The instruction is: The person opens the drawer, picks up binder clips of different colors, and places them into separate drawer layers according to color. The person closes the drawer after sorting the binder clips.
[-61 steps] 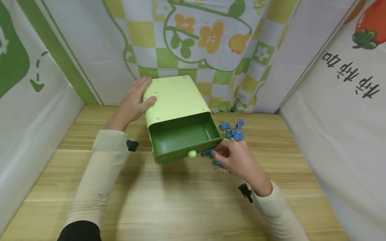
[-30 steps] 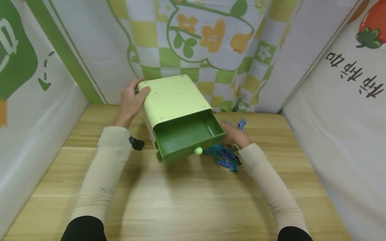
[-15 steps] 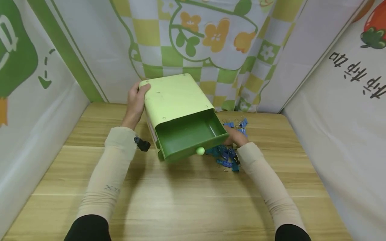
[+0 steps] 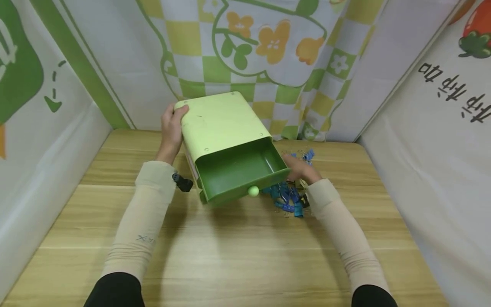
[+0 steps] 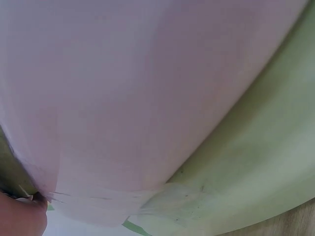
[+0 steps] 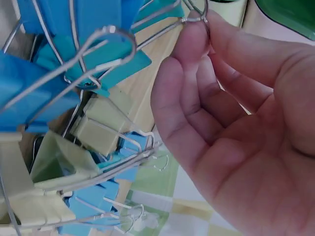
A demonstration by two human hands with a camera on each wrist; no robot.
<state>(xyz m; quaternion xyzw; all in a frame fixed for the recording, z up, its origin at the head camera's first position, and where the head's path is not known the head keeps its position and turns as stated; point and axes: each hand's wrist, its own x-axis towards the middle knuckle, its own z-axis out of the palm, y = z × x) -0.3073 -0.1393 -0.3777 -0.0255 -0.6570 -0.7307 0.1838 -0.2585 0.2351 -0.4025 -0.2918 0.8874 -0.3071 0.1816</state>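
Observation:
A pale green drawer box [image 4: 226,121] stands toward the back of the table, its dark green drawer [image 4: 234,170] pulled out at the front with nothing inside. My left hand [image 4: 171,133] grips the box's back left corner, thumb on top; its other fingers are partly hidden. At the right side of the drawer, my right hand [image 4: 301,168] is among binder clips [image 4: 285,196] in blue, teal and cream. In the right wrist view, thumb and forefinger pinch a wire handle [image 6: 194,18] that runs to a teal binder clip [image 6: 125,61].
A round light green knob [image 4: 253,191] sticks out from the drawer front. Behind the box hangs a checked curtain [image 4: 218,70]. White printed panels [image 4: 422,140] flank the wooden table [image 4: 238,256] on both sides.
My right hand has moved from the drawer's front corner back along its right side, into the clips. My left hand has shifted to the box's back corner, and the box has turned slightly.

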